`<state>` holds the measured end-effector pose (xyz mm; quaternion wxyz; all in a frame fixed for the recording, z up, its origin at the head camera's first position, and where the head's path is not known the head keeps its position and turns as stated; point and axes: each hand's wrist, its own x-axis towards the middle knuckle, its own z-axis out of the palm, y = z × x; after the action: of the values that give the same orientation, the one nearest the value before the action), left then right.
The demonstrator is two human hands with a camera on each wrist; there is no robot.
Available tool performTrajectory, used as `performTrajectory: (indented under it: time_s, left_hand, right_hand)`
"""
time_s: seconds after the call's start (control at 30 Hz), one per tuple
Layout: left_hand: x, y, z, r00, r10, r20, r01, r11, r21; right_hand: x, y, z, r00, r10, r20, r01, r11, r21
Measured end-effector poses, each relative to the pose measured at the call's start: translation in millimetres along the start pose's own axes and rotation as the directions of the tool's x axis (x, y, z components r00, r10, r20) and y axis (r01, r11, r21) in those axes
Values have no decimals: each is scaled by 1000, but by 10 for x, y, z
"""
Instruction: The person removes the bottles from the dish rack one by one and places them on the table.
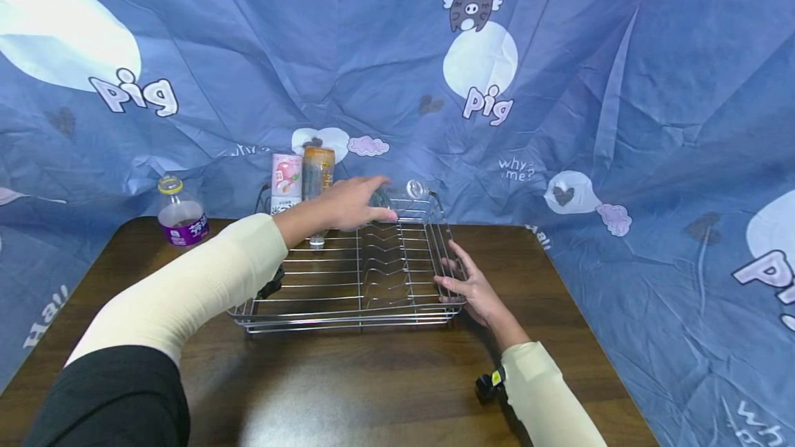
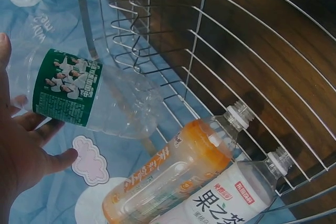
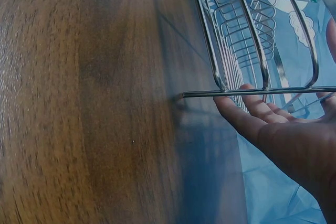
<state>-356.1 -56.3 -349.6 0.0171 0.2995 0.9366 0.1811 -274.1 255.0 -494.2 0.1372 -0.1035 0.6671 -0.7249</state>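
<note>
A silver wire dish rack (image 1: 348, 326) stands on the table. My left hand (image 1: 354, 203) reaches over its far side with fingers spread, beside a clear bottle with a green label (image 2: 67, 87). Part of that bottle is hidden behind the hand in the head view. To the hand's left, a bottle with an orange top (image 2: 168, 171) and a pink-and-white bottle (image 1: 287, 174) lean in the rack, necks down. My right hand (image 1: 475, 290) touches the rack's right side. Its fairly straight fingers (image 3: 239, 119) reach among the wires by the lower rail.
A bottle with a purple label and yellow neck ring (image 1: 185, 226) stands at the table's back left. Behind the dark wooden table (image 1: 348, 392) hangs a blue printed cloth (image 1: 373, 54). Wavy wire dividers (image 1: 385, 271) run along the rack's middle.
</note>
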Motion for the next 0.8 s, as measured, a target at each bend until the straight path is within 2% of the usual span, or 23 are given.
performTrajectory:
  time_s: [0.43,0.8]
  left_hand:
    - [-25,5,-15,1000,-15,-1,15,1000,-10]
    - [-23,26,-47,1000,2,-9,-2,1000,-15]
  right_hand:
    - [-10,-17,17,1000,-7,-1,7,1000,-19]
    - [-10,-20,18,1000,-1,-18,0,1000,-12]
